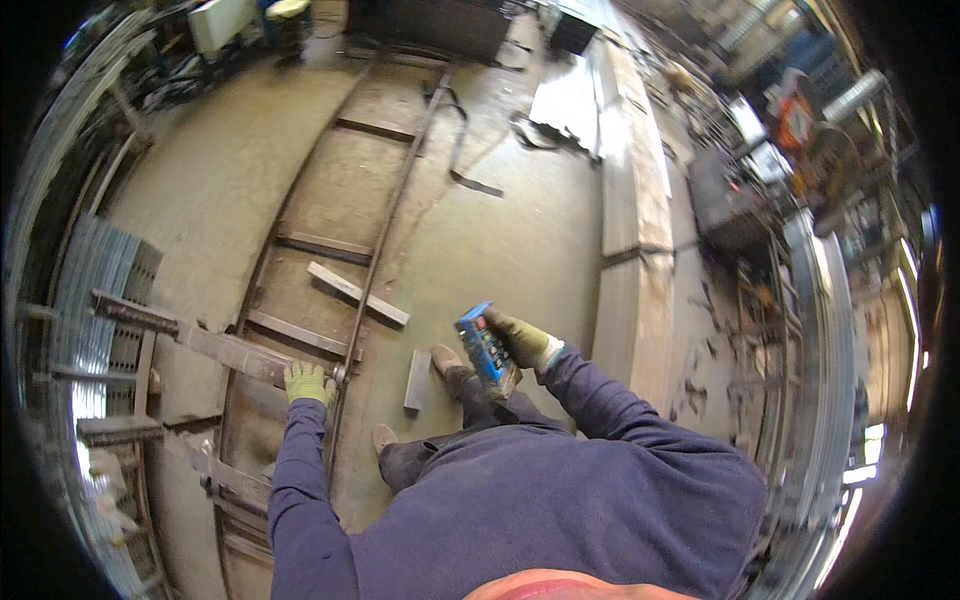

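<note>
My left hand (308, 383), in a yellow-green work glove, lies on the end of a worn steel beam (235, 352) that reaches in from the rack at the left. Its fingers are stretched over the metal, not visibly wrapped round it. In front of my body, my gloved right hand (518, 338) grips a blue remote control (486, 350) with rows of small buttons and a red spot near its top. The remote is tilted, its button side partly facing up. Beneath the beam runs a ladder-like steel floor frame (385, 215) with crossbars.
A short metal bar (358, 294) lies across the frame's edge, and a metal block (418, 380) sits by my feet. Long bundled metal profiles (637, 200) stretch along the right. A black strap (462, 150) lies on the floor ahead. Stacked sheets (95, 270) fill the left rack.
</note>
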Demonstrator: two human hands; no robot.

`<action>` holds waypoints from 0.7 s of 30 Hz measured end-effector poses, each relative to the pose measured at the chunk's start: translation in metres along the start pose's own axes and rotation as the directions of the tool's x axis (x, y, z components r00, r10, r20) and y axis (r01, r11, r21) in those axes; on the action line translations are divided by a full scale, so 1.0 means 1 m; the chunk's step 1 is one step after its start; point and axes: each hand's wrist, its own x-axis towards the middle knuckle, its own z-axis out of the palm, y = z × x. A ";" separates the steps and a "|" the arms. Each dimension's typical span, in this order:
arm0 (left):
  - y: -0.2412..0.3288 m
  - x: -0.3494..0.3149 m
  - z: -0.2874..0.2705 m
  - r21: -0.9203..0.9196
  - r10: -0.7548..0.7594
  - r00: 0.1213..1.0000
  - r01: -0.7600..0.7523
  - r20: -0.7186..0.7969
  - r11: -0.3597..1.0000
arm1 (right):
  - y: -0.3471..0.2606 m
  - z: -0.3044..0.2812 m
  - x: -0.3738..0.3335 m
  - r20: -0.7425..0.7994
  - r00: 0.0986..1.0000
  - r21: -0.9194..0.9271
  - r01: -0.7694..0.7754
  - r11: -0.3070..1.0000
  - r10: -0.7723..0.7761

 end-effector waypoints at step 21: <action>-0.038 -0.112 0.016 0.079 0.106 0.984 -0.118 0.144 0.990 | 0.245 0.067 -0.204 -0.338 0.911 0.472 0.382 0.794 -0.237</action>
